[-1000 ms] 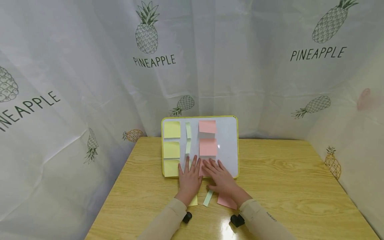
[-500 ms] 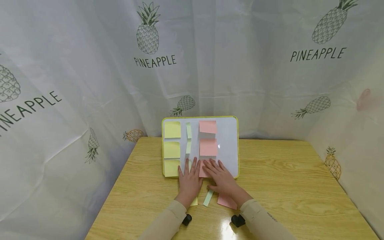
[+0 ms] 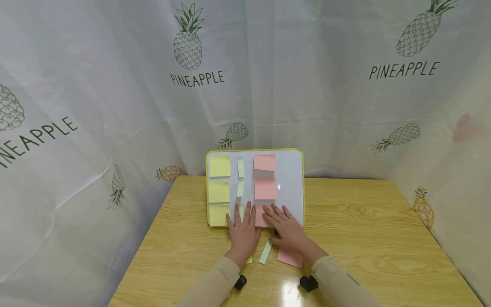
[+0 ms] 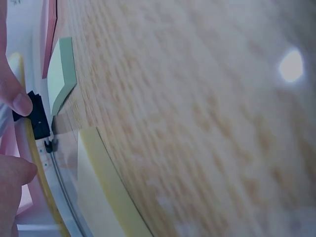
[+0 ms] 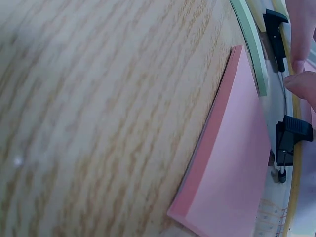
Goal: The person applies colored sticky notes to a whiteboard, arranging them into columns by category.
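Observation:
A small whiteboard (image 3: 290,170) with a yellow rim stands tilted at the back of the table. It carries a column of yellow sticky notes (image 3: 219,192), a column of narrow green ones (image 3: 240,187) and a column of pink ones (image 3: 265,188). My left hand (image 3: 244,238) lies with spread, straight fingers over the board's lower edge, partly covering the lowest green note. Straight fingers of my right hand (image 3: 289,232) rest on the lowest pink note (image 3: 261,216). Neither hand grips anything.
On the table (image 3: 353,221) before the board lie a yellow pad (image 4: 106,192), mostly under my left hand, a green strip pad (image 3: 265,252) and a pink pad (image 5: 222,158). Black clips (image 5: 291,136) sit at the board's bottom edge. A pineapple-print curtain (image 3: 291,85) hangs behind.
My right hand has shifted slightly to the right, its fingers uncovering more of the lowest pink note, and a black clip now shows beside its thumb. The left hand has barely moved.

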Tool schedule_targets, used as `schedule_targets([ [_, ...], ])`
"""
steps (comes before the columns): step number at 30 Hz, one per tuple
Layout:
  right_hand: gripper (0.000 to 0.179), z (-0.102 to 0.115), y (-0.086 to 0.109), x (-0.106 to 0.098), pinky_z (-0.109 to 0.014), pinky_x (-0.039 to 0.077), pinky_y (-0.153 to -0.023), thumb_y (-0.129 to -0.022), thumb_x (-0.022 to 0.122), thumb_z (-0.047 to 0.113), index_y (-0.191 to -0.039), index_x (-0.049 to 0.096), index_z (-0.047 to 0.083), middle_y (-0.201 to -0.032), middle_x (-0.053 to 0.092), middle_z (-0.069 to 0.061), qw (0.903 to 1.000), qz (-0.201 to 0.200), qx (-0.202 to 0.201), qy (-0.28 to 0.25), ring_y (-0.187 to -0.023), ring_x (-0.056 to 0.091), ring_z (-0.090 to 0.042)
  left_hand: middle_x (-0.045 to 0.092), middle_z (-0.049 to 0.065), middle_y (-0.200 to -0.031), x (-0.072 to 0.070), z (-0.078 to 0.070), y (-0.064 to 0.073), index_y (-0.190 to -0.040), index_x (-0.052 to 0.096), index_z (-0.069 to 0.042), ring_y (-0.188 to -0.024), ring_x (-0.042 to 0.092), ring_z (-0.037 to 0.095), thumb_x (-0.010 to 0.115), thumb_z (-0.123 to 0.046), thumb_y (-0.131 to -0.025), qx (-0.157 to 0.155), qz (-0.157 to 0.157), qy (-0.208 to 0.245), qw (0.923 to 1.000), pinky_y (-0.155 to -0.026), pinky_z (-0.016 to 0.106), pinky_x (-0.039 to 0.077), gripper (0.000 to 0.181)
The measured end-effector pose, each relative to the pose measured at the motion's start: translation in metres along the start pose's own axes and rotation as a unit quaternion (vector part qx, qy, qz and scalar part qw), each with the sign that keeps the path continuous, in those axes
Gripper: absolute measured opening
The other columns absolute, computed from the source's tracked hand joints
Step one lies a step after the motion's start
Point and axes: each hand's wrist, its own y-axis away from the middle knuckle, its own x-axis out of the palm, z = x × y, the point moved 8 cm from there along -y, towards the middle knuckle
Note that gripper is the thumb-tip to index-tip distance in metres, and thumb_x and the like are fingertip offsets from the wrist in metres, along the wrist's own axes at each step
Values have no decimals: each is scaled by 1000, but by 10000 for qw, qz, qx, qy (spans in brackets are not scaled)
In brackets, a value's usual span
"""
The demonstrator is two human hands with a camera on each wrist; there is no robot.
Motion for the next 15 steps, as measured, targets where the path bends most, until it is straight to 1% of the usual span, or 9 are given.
schedule_targets([
  [2, 85, -1, 1, -1, -48, 4, -116, -83, 73, 45, -152, 36, 12, -160, 24, -4, 10000, -48, -12, 7, -146, 17, -29, 1, 2, -163, 0, -1, 0, -158, 14, -18, -145, 5, 43, 50, -62, -93, 15, 98, -20, 9999, -107, 68, 15, 87],
  [5, 86, -2, 2, -1, -48, 5, -116, -83, 72, 48, -152, 35, 12, -160, 23, -3, 9999, -40, -10, 120, -146, 17, -29, 0, 3, -163, 0, -2, 0, -158, 13, -18, -145, 5, 43, 50, -62, -93, 69, 140, -38, 9999, -107, 68, 15, 87],
  [9, 86, -3, 3, -2, -48, 7, -116, -84, 71, 50, -152, 35, 12, -160, 22, -2, 9998, -20, -53, 191, -146, 16, -27, 0, 4, -163, 0, -1, 0, -158, 14, -18, -145, 5, 43, 49, -62, -93, 109, 91, -37, 9999, -108, 67, 13, 87],
  [15, 85, -3, 5, -5, -50, 9, -115, -84, 72, 48, -152, 36, 11, -159, 24, -4, 9999, -46, -134, 94, -146, 17, -29, 4, 4, -163, -1, 1, -1, -158, 17, -17, -146, 6, 39, 50, -60, -94, 215, 36, 37, 9998, -109, 65, 12, 84],
])
